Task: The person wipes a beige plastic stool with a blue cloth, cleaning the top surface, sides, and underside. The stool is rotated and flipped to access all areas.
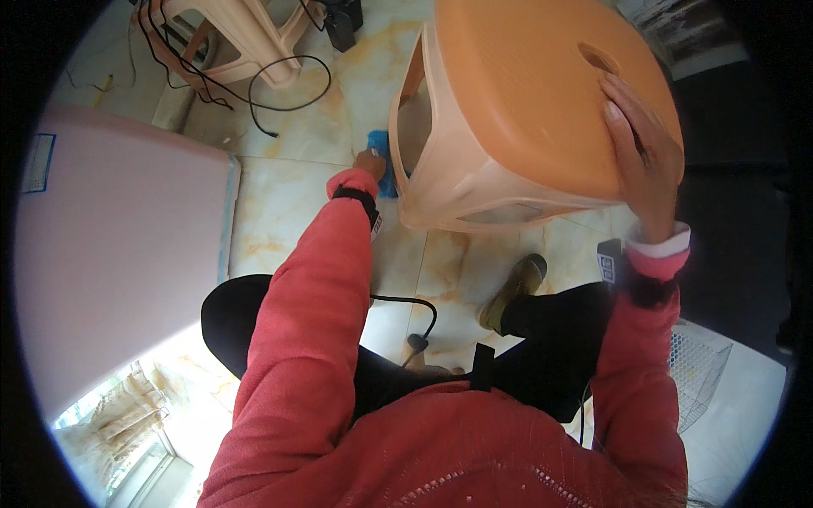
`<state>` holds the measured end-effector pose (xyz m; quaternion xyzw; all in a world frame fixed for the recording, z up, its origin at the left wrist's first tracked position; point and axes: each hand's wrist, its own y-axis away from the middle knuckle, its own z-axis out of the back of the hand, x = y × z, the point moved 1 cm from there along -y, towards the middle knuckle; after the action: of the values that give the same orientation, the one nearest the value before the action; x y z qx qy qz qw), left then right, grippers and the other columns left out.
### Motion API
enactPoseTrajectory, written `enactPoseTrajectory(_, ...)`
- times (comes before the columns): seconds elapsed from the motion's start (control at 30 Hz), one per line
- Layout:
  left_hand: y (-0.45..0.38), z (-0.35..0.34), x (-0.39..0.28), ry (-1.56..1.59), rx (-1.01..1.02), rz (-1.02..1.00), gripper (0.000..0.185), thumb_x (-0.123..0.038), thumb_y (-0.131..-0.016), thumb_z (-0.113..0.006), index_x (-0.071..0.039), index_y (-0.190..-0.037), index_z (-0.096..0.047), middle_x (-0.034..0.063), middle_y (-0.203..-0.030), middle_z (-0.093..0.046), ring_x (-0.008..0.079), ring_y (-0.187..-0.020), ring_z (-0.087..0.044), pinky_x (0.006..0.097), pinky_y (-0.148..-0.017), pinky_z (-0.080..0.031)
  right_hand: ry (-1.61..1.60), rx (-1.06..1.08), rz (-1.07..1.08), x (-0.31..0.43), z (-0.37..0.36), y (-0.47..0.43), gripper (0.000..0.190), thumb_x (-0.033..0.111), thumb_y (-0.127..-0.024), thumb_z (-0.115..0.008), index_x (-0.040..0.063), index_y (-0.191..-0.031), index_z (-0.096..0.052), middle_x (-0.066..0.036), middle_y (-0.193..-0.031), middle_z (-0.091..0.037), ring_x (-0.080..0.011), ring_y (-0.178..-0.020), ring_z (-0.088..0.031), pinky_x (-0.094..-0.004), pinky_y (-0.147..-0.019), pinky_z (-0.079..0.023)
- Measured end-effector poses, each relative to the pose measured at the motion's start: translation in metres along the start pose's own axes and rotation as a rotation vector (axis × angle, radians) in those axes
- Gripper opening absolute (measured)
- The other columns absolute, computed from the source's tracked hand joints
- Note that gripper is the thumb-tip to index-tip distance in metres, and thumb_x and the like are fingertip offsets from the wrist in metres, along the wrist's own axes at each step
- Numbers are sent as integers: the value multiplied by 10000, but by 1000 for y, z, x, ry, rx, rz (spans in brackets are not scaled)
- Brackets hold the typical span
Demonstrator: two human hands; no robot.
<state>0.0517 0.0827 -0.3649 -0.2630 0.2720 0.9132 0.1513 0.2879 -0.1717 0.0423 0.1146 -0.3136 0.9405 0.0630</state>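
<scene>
A plastic stool [533,95] with an orange seat and paler peach legs stands before me. My right hand [648,149] lies on the seat, its fingertips by the oval slot [597,58]. Whether its fingers grip the stool or only rest there is unclear. Low on the stool's left side, my left hand [370,164] is closed on a blue cloth [380,141]. The cloth is beside a stool leg, close to the floor, and part of it is hidden behind the hand. Black bands circle both my wrists.
A pink panel-like surface [127,228] spans the left. Behind it stands another plastic stool [254,38], with a looped black cable [289,109] on the marbled tile floor [311,235]. Dark furniture [730,209] and a white mesh basket [698,362] are on the right.
</scene>
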Motion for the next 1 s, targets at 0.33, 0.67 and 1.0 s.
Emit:
enactPoseTrajectory(0.33, 135, -9, -45, 172, -265, 178, 325, -169, -772, -529, 19, -1014, -637, 268, -998, -639, 440, -962, -597, 439, -822, -486, -80, 5, -41, 8, 9, 2, 211, 160, -875, -598, 8, -1009, -660, -156, -1026, -654, -314, -958, -619, -355, -837, -476)
enactPoseTrajectory(0.67, 192, 10, -101, 8, -383, 14, 256, -150, -704, -577, 22, -876, -656, 267, -892, -648, 446, -839, -622, 470, -751, -498, -106, -87, -18, 15, 17, 16, 220, 199, -887, -530, 15, -887, -651, -171, -840, -653, -347, -818, -619, -424, -715, -480)
enactPoseTrajectory(1.0, 239, 68, -167, 410, -612, -254, 202, -90, -752, -558, 33, -907, -597, 142, -748, -629, 225, -643, -575, 356, -624, -476, -18, -321, 169, 5, 3, 32, 214, 164, -868, -553, -13, -918, -663, -161, -953, -674, -314, -936, -624, -402, -820, -488)
